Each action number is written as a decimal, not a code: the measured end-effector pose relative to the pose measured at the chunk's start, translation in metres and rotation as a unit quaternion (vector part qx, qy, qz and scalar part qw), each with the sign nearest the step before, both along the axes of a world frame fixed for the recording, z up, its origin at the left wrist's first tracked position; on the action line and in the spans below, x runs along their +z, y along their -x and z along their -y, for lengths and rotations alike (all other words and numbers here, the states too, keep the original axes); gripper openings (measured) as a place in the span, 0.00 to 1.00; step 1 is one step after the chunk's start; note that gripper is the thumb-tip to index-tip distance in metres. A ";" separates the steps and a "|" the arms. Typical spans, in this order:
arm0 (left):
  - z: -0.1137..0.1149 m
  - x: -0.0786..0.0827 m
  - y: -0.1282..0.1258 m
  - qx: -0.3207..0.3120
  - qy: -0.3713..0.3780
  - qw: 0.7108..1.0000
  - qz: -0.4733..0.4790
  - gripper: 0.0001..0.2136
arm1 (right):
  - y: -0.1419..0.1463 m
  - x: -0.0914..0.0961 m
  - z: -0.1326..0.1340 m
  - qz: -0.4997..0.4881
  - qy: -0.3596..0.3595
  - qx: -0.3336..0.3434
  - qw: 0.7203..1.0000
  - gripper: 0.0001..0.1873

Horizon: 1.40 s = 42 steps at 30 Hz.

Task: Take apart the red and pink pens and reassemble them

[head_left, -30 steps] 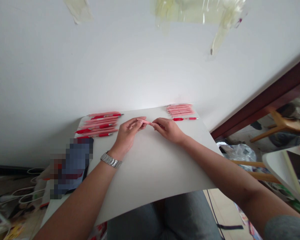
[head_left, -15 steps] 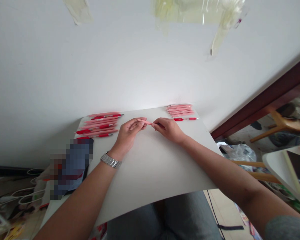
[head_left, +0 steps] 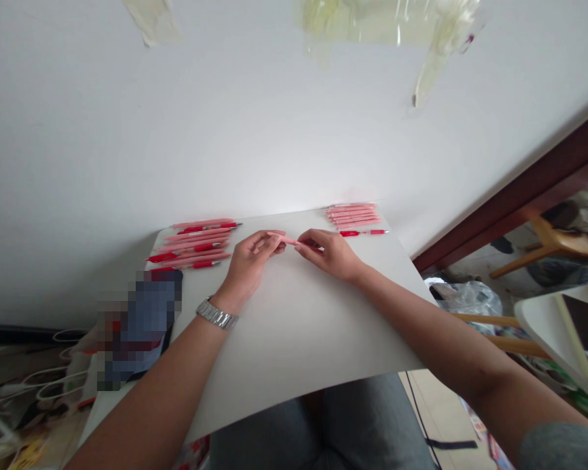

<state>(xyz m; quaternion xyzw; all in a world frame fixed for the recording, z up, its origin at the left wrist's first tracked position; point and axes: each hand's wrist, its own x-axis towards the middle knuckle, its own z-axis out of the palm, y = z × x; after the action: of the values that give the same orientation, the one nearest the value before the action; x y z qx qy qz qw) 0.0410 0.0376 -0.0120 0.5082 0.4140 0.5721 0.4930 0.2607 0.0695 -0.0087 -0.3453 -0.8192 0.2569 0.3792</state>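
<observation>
A slim pink pen [head_left: 288, 240] is held above the white table between both hands. My left hand [head_left: 257, 256] pinches it toward its left end with thumb and fingers. At its right end, the fingertips of my right hand [head_left: 329, 252] close on the pen; the exact contact is partly hidden. To the left lies a spread group of pink pens [head_left: 196, 237] mixed with several red pens [head_left: 208, 247]. Beyond my right hand sits a neat row of pink pens [head_left: 353, 215], with one red pen [head_left: 365, 233] in front of it.
The white table [head_left: 294, 352] stands against a pale wall [head_left: 274, 130] with peeling tape. A blurred-out dark blue item [head_left: 149, 320] lies along the table's left edge. Right of the table are a plastic bag [head_left: 475, 300] and a white chair-like piece [head_left: 543, 313].
Almost nothing differs. The pen and both hands have shifted very slightly, and both hands keep their hold on it.
</observation>
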 end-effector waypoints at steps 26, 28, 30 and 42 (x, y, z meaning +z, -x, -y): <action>-0.001 -0.003 0.001 0.000 0.002 1.000 -0.003 0.17 | 0.000 -0.003 0.001 0.015 0.014 0.000 1.000 0.10; -0.002 -0.004 0.001 0.000 0.002 1.000 -0.004 0.17 | 0.000 -0.004 0.000 0.012 0.017 0.003 1.000 0.09; -0.002 -0.005 0.002 -0.002 0.000 1.000 -0.003 0.17 | 0.000 -0.004 0.000 0.008 0.016 0.004 1.000 0.09; 0.000 -0.002 0.001 -0.008 -0.001 1.000 -0.016 0.18 | 0.000 0.000 0.002 0.009 0.002 0.005 1.000 0.14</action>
<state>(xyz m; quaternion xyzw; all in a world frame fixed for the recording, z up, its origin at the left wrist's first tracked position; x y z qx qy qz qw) 0.0401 0.0379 -0.0140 0.5211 0.4168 0.5603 0.4906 0.2603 0.0672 -0.0083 -0.3437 -0.8241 0.2571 0.3697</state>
